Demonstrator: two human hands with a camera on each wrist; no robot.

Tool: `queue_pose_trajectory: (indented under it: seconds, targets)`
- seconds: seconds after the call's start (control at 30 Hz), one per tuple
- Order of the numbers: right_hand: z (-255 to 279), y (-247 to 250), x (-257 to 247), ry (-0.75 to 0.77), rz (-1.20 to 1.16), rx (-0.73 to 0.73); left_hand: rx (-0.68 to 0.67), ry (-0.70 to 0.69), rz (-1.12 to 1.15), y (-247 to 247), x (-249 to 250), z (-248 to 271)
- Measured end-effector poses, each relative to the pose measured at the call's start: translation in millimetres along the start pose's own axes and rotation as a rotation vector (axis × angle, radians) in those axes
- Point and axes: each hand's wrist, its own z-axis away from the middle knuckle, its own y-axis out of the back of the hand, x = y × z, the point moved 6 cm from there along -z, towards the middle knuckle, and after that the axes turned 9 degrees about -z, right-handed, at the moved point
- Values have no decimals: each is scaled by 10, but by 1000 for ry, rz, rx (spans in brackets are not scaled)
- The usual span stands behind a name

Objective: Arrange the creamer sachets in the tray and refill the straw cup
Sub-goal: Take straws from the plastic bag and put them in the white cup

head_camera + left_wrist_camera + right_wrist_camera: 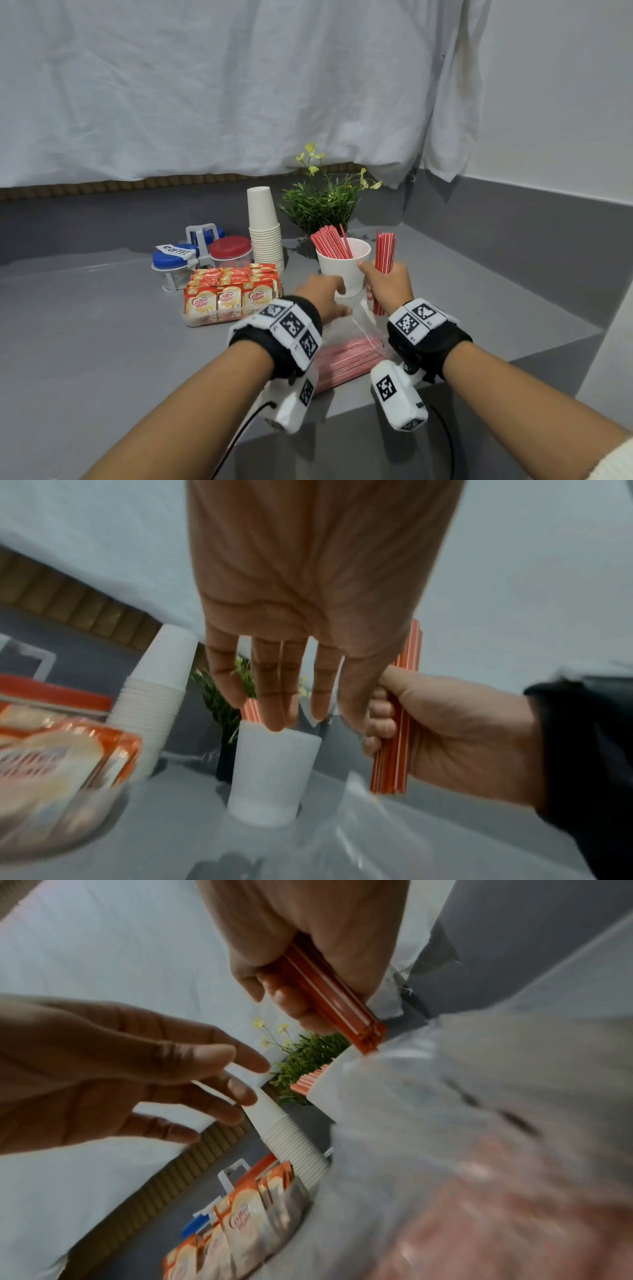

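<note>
A white straw cup (346,270) stands mid-counter with several red-and-white straws (330,241) leaning in its left side. My right hand (388,284) grips an upright bundle of straws (385,251) just right of the cup; the same bundle (394,753) (329,991) shows in both wrist views. My left hand (323,294) is open, its straight fingers (274,693) near the cup's front (274,772). Creamer sachets (227,293) stand in rows in a clear tray (205,318) to the left.
A clear bag of more straws (346,356) lies between my wrists. Behind the tray stand a stack of paper cups (265,229), lidded jars in a rack (202,253) and a small potted plant (323,202). The counter edge drops off in front.
</note>
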Motion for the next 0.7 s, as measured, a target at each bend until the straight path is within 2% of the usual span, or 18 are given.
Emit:
queue_pose_trajectory:
  seconds: [0.17,0.37,0.53,0.7]
  targets:
    - [-334,-202,-302,71,-36,-20,171,-11,44,588,-59,-236]
    - [-717,-442,-609,120,-36,-65,252,55,127,920,-265,-588]
    - [-1079,-614,-481,108,-63,-76,280,142,171,868,-530,-959]
    - [-1313,-721,-157,85,63,-130,213,217,279,532,-734,-1327]
